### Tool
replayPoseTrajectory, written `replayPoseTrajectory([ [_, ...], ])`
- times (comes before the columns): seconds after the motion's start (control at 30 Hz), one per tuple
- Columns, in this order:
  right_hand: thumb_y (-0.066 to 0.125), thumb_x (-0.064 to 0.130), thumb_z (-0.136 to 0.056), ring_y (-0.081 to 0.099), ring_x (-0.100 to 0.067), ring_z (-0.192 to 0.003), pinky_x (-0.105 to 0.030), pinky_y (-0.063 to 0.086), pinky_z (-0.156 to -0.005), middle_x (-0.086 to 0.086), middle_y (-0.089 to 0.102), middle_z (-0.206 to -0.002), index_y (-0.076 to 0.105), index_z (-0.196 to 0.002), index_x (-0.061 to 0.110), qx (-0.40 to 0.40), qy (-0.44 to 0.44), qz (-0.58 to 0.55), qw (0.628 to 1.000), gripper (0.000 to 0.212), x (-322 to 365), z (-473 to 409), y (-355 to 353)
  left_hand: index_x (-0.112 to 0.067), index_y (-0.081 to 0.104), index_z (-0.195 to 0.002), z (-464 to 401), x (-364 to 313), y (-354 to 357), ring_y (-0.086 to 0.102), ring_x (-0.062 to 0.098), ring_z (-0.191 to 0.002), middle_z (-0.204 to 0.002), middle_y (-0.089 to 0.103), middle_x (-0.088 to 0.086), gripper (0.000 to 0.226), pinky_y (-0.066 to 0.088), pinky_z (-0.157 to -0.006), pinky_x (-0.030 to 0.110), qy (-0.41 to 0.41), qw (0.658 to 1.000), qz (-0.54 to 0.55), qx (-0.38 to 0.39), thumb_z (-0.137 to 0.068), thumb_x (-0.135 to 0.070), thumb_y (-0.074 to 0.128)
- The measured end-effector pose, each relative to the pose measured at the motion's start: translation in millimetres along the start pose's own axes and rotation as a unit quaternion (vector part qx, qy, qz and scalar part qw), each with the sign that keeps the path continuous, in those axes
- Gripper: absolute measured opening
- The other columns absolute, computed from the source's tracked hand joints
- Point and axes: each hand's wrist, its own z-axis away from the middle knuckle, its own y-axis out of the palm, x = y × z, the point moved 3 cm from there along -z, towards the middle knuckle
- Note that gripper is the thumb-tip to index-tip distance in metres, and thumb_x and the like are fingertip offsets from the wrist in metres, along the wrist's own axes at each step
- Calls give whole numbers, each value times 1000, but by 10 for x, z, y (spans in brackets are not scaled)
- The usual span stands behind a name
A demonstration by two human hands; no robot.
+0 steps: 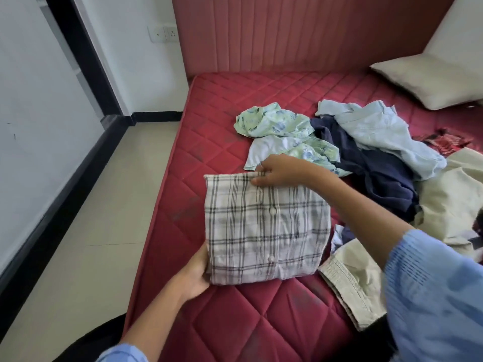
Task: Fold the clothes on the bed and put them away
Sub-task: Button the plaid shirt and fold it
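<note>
The plaid shirt (pixel 264 228) lies at the centre of the frame, near the left edge of the red quilted mattress (pixel 209 121), already squared into a neat rectangle with its button placket facing up. The right hand (pixel 278 171) pinches the far top edge, thumb and fingers (pixel 261 176) closed on the fold, while the left hand (pixel 194 273) cups the near lower-left corner, fingers tucked under it out of sight. It looks like the last tidying of this fold; the next move probably calls for one more fold or lifting the bundle flat so it does not slump open.

To the right, much is left: a pale green floral garment (pixel 277 126), a navy piece (pixel 376 173), a light blue shirt (pixel 376 129) and beige trousers (pixel 358 280) lie unfolded, touching or overlapping. A cream pillow (pixel 428 79) sits upper right against the padded pink headboard (pixel 300 32). Pale floor tiles (pixel 99 210), white walls and a wall socket (pixel 163 34) fill the left side.
</note>
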Motion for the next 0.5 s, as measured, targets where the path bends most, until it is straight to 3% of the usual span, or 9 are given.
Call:
replayPoseTrajectory([
  [0.1,54,44,-95,58,-22,-98,-36,48,-85,-4,61,-102,64,-111,12,-42,71,33,996,38,-259,-571,182,-10,67,-117,-161,18,-7,63,27,-113,-118,68,13,82,46,-99,47,-1,999,48,15,-88,-71,19],
  [0.2,45,39,-99,58,-28,-111,-47,39,-100,-7,61,-118,57,-120,15,-74,110,78,988,35,-286,-758,499,-19,65,-120,-200,89,-24,62,20,-115,-118,69,5,82,41,-106,47,28,999,7,-22,-71,-82,46],
  [0.3,34,47,-100,35,-22,-140,-51,14,-117,-2,36,-152,38,-145,19,-163,54,101,980,53,-145,-425,957,-21,68,-109,-231,162,-4,67,11,-103,-104,73,-5,74,45,-102,36,57,988,-122,-82,-59,-76,70],
  [0.4,29,67,-93,25,-28,-145,-56,16,-114,-6,28,-157,36,-148,14,-255,-29,105,961,77,-5,232,1560,-20,70,-103,-239,180,35,70,10,-92,-93,75,-7,55,52,-94,38,94,976,-147,-133,-69,-63,68],
  [0.5,31,90,-72,27,-35,-143,-63,27,-109,-10,27,-157,34,-149,12,-158,-31,180,970,109,-207,472,2061,-17,71,-101,-236,183,93,71,11,-85,-88,75,-5,48,56,-80,34,84,972,-156,-157,-73,-56,68],
])
